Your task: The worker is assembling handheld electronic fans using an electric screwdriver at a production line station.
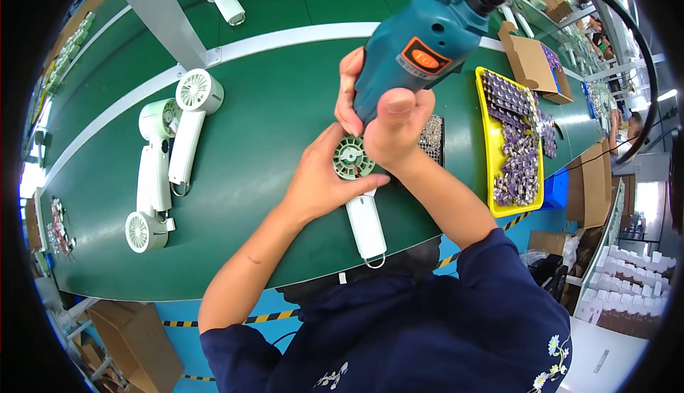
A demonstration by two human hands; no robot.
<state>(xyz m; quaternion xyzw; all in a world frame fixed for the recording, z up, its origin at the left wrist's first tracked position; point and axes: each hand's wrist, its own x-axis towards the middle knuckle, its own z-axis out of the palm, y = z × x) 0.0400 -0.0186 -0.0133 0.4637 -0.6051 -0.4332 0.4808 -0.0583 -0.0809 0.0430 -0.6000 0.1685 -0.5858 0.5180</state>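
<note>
A teal corded electric screwdriver (427, 29) is gripped in my right hand (392, 126), with fingers and thumb around its lower body. The tool slants down toward a white handheld fan (365, 225) lying on the green bench (278, 94). Its pale green round head is open at the front, showing ribs and a small wire. My left hand (317, 179) curls around that head from the left, thumb along its lower edge. The screwdriver's tip is hidden behind my right hand, so I cannot tell whether it touches the fan.
Several white fans (189, 126) lie to the left. Right of my hands is a dark tray of small metal parts (432, 136). Beyond it stands a yellow tray (493, 158) of purple-and-silver parts, near an open cardboard box (524, 58). A black cable (650, 72) loops at upper right.
</note>
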